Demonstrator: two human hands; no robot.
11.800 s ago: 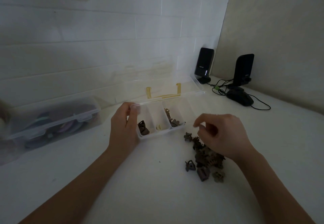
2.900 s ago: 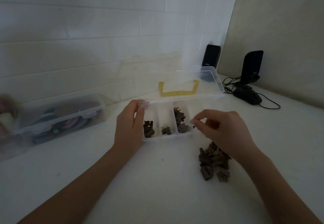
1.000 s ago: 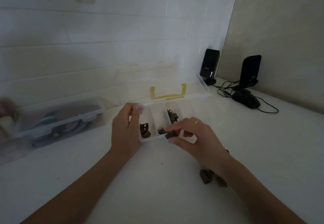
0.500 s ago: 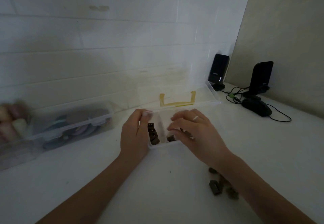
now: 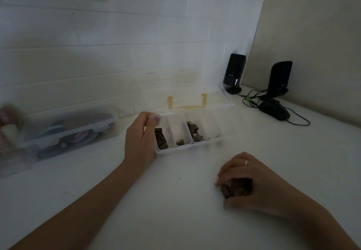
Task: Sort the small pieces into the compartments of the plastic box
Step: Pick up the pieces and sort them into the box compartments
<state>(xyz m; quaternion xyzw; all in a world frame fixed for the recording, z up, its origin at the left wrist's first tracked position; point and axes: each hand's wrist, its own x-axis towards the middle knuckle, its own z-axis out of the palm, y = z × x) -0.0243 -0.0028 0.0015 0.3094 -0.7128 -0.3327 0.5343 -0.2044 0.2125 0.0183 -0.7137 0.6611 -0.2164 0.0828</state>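
A clear plastic box with its lid tipped back stands on the white table. Dark brown pieces lie in its three left compartments: blocks at the far left, a few pieces in the second, a heap in the third. My left hand grips the box's left end, thumb on the rim. My right hand is down on the table to the front right, fingers and thumb curled round the loose pile of brown pieces, most of it hidden under the palm.
A closed clear storage box with coloured contents sits at the left against the wall. Two black speakers, a black mouse and cables occupy the back right corner. A blurred object shows at the far left edge.
My right hand has left the box's compartments and come back down to the loose pile, closing round it. My left hand still holds the box's left end.
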